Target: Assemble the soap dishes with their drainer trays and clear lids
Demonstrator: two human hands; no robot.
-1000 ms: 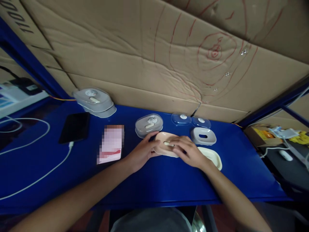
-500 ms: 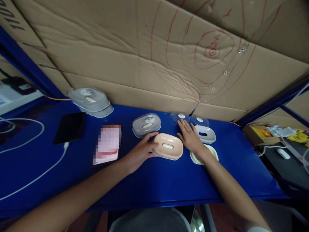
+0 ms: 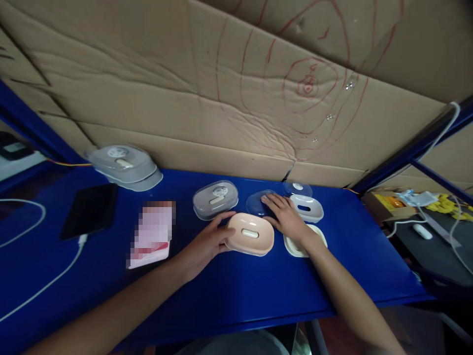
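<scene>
While your left hand (image 3: 205,242) is steadying the peach soap dish (image 3: 250,234) by its left end, fingers curled against its rim, your right hand (image 3: 286,217) is lying flat and unclenched on the clear lid (image 3: 256,202) just beyond that dish. A cream tray (image 3: 295,246) is sitting under your right wrist, a grey dish (image 3: 306,207) just right of your fingertips, all resting on the blue table (image 3: 236,291).

My worktop (image 3: 240,291) is deep blue; the soap dish (image 3: 250,233) is peach, the dish (image 3: 306,208) at two o'clock grey-white, the cardboard (image 3: 221,98) brown with red scribbles.
</scene>
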